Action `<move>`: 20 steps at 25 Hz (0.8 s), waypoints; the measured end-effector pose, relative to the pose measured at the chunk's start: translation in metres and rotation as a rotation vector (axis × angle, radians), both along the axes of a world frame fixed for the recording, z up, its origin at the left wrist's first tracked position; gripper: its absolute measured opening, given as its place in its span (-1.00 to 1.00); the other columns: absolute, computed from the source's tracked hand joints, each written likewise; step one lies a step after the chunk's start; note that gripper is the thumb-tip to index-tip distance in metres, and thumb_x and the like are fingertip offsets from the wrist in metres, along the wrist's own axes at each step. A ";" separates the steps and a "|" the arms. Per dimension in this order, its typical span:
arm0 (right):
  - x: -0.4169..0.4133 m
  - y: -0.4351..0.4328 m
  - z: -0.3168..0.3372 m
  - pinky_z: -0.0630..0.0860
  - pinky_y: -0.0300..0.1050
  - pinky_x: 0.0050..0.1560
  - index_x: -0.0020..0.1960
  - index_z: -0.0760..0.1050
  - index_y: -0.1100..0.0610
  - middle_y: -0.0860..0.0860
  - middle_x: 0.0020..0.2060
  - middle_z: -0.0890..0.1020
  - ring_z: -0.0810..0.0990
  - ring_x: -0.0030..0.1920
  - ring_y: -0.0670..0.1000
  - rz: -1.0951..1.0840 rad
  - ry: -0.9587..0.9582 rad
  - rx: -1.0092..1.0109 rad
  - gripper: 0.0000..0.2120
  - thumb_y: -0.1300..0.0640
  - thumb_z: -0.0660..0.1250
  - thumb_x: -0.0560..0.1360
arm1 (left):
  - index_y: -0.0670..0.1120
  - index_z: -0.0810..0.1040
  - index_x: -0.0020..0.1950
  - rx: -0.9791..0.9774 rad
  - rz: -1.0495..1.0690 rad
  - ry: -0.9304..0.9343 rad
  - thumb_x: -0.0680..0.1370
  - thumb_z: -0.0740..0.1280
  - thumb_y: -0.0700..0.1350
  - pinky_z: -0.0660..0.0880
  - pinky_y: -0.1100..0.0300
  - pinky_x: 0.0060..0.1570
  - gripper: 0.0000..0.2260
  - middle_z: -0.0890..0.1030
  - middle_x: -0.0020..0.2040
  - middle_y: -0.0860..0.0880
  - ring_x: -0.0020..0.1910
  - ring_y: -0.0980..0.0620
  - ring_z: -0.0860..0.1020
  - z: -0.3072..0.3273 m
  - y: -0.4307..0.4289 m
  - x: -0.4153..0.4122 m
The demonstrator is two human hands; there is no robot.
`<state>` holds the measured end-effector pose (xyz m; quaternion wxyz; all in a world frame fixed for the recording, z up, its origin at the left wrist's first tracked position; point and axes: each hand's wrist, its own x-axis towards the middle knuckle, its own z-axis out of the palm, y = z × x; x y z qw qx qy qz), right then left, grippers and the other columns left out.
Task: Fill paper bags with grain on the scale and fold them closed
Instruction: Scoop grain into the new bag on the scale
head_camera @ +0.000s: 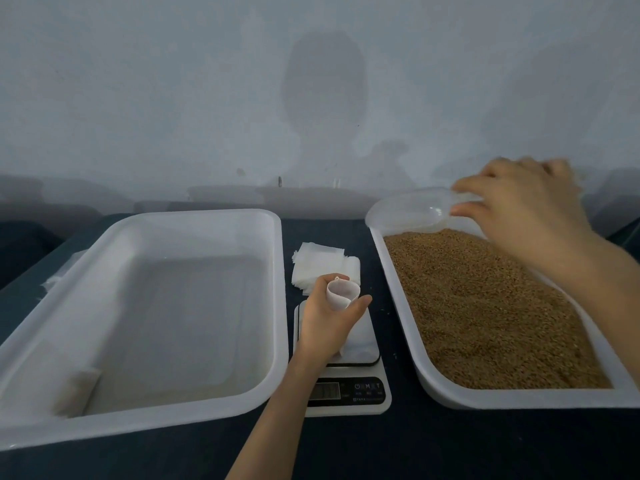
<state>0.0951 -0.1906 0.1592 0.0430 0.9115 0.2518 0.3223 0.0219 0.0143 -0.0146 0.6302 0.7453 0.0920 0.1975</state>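
A person's left grip (327, 317) is holding a small white paper bag (343, 294) round its body, fingers and thumb curled about it so the mouth is standing open. The bag is sitting just above the plate of the kitchen scale (348, 391) at the middle of the dark counter (415, 452). The right grip (523, 209) is clasping the handle of a clear plastic scoop (408, 211), which is hanging over the far end of the tray (485, 398) of brown grain (485, 306) along the counter's right side. The bag is looking thin, light and easily crushed, so it is probably best held low round the sides to keep the mouth round. The grain is loose and likely to scatter, and the scoop's lip is appearing wider than the bag's mouth, which is calling for a slow pour. A stack of flat bags (322, 263) is lying just behind the scale, toward the far edge. A large white tray (138, 424) is filling the left side, with one folded packet (76, 389) leaning in its near left corner. Only the grain tray's raised rim is standing between scoop and bag.
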 end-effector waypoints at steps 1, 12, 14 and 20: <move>0.007 -0.009 -0.014 0.40 -0.03 -0.09 0.14 0.59 0.03 0.10 -0.05 0.63 0.58 -0.15 0.12 -0.068 0.106 0.068 -0.66 -0.12 0.27 0.47 | 0.08 0.44 0.11 0.001 0.004 -0.001 0.41 0.49 0.02 0.41 0.56 -0.23 -0.65 0.54 -0.01 0.14 -0.01 0.14 0.53 0.000 0.000 0.000; 0.024 -0.047 -0.125 0.46 0.08 0.13 0.10 0.58 -0.07 -0.07 -0.18 0.48 0.46 -0.18 -0.04 -0.295 0.476 0.110 -0.78 -0.09 0.27 0.52 | 0.11 0.43 0.14 0.026 0.007 0.029 0.42 0.49 0.04 0.43 0.51 -0.19 -0.63 0.53 0.03 0.19 0.03 0.16 0.52 0.000 0.003 -0.001; 0.024 -0.045 -0.128 0.43 0.05 0.14 0.11 0.57 -0.07 -0.05 -0.13 0.53 0.48 -0.14 -0.02 -0.298 0.501 0.103 -0.78 -0.10 0.26 0.53 | 0.10 0.43 0.16 0.038 0.011 0.035 0.42 0.48 0.05 0.45 0.48 -0.17 -0.62 0.53 0.04 0.17 0.03 0.13 0.53 -0.001 0.003 -0.001; 0.024 -0.042 -0.133 0.47 -0.11 -0.15 0.08 0.57 -0.05 -0.08 -0.18 0.60 0.53 -0.24 -0.05 -0.290 0.549 0.112 -0.78 -0.11 0.25 0.54 | 0.07 0.42 0.21 0.061 0.015 0.061 0.44 0.46 0.04 0.49 0.41 -0.13 -0.60 0.53 0.06 0.14 0.02 0.10 0.54 -0.001 0.005 -0.002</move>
